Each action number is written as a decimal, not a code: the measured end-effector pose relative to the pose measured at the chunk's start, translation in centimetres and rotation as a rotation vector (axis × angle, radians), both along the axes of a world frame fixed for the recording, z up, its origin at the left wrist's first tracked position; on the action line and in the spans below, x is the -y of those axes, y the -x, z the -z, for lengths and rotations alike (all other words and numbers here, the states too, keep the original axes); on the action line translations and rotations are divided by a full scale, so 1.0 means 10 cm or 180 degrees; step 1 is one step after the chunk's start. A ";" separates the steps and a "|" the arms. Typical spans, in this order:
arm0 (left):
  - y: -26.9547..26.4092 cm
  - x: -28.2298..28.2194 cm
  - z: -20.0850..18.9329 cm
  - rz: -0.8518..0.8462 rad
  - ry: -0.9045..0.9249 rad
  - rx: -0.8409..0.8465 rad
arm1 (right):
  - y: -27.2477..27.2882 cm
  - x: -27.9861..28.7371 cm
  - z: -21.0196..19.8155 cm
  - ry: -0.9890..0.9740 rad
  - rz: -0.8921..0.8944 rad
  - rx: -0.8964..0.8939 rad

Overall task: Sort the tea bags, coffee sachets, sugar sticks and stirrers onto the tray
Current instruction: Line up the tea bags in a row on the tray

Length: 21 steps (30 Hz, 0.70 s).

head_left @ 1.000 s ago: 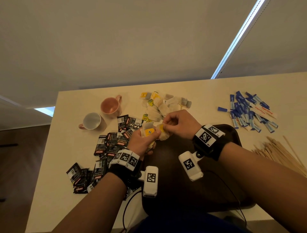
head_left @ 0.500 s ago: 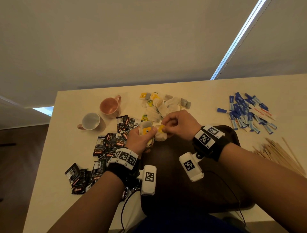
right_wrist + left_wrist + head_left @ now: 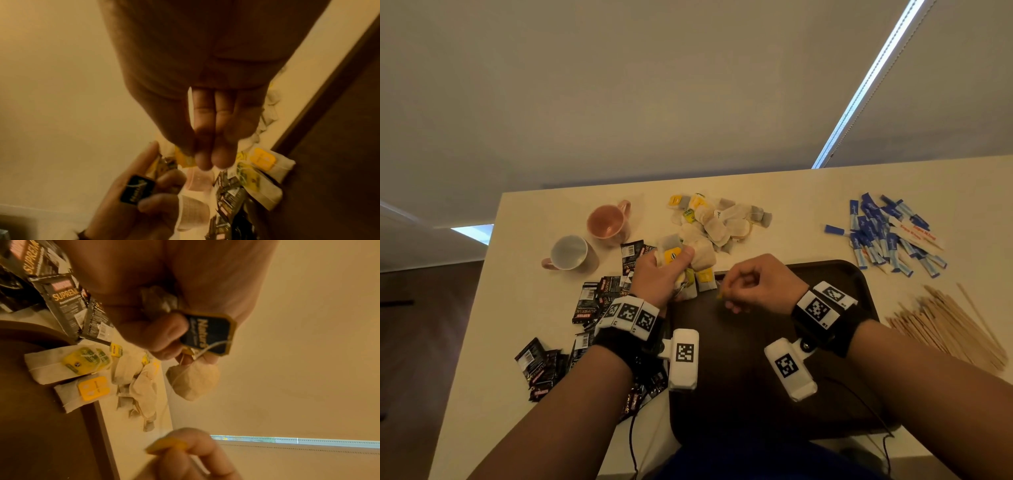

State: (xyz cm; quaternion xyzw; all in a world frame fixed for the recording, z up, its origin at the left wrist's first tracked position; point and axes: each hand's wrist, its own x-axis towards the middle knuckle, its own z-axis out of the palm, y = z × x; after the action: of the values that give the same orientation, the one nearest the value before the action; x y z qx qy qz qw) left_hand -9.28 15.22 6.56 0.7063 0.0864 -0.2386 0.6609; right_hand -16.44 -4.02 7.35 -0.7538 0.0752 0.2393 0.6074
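My left hand (image 3: 671,267) grips a bunch of tea bags (image 3: 688,255) above the far left corner of the dark brown tray (image 3: 756,346). In the left wrist view a dark blue tag (image 3: 207,335) and a hanging bag (image 3: 193,381) show between its fingers. My right hand (image 3: 726,294) hovers over the tray and pinches a small yellow tag (image 3: 719,295); the same yellow tag (image 3: 183,157) shows in the right wrist view. Two tea bags (image 3: 68,366) lie across the tray's rim. The loose tea bag pile (image 3: 719,219) lies beyond the tray.
Black coffee sachets (image 3: 599,298) are scattered left of the tray. Blue sugar sticks (image 3: 883,236) lie at the far right, wooden stirrers (image 3: 945,325) nearer on the right. A pink cup (image 3: 607,222) and a white cup (image 3: 570,253) stand at the far left.
My hands, close together before, have drawn apart: the right one has pulled back over the tray with the yellow tag, and the left has shifted slightly left with its bunch.
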 end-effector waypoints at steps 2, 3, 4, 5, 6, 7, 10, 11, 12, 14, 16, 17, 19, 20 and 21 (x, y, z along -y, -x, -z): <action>0.00 0.01 -0.03 0.0048 0.0017 0.0067 | 0.02 -0.03 0.04 -0.0233 0.0015 -0.0263; 0.00 0.02 -0.04 0.0069 0.0027 0.0085 | 0.02 -0.04 0.06 -0.0315 0.0038 -0.0331; 0.00 0.03 -0.06 0.0085 0.0040 0.0097 | 0.02 -0.05 0.07 -0.0372 0.0066 -0.0365; 0.01 0.03 -0.08 0.0097 0.0070 0.0104 | 0.01 -0.06 0.09 -0.0392 0.0097 -0.0375; 0.02 0.03 -0.10 0.0109 0.0113 0.0108 | 0.01 -0.06 0.10 -0.0384 0.0125 -0.0370; 0.02 0.03 -0.10 0.0122 0.0144 0.0119 | 0.00 -0.07 0.11 -0.0370 0.0137 -0.0357; 0.03 0.03 -0.12 0.0147 0.0181 0.0173 | 0.01 -0.08 0.17 -0.0337 0.0082 -0.0355; 0.03 0.03 -0.12 0.0147 0.0186 0.0178 | 0.01 -0.09 0.19 -0.0316 0.0050 -0.0360; 0.02 0.03 -0.12 0.0140 0.0190 0.0173 | 0.02 -0.10 0.19 -0.0305 0.0032 -0.0356; 0.02 0.02 -0.12 0.0101 0.0216 0.0142 | 0.02 -0.12 0.20 -0.0334 0.0028 -0.0348; 0.00 0.00 -0.10 0.0070 0.0209 0.0114 | 0.04 -0.11 0.19 -0.0374 0.0016 -0.0387; -0.01 -0.02 -0.09 0.0075 0.0183 0.0101 | 0.05 -0.10 0.17 -0.0371 -0.0016 -0.0404; -0.03 -0.04 -0.08 0.0089 0.0172 0.0034 | 0.06 -0.08 0.15 -0.0354 -0.0119 -0.0441; -0.04 -0.04 -0.08 0.0094 0.0183 -0.0005 | 0.07 -0.06 0.15 -0.0360 -0.0161 -0.0467; -0.04 -0.04 -0.08 0.0097 0.0188 -0.0033 | 0.08 -0.05 0.14 -0.0377 -0.0186 -0.0490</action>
State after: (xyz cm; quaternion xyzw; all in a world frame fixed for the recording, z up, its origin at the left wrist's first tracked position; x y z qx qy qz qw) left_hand -8.84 15.59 7.32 0.6864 0.0720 -0.2548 0.6773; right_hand -17.29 -3.55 5.91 -0.6978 0.0854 0.3181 0.6361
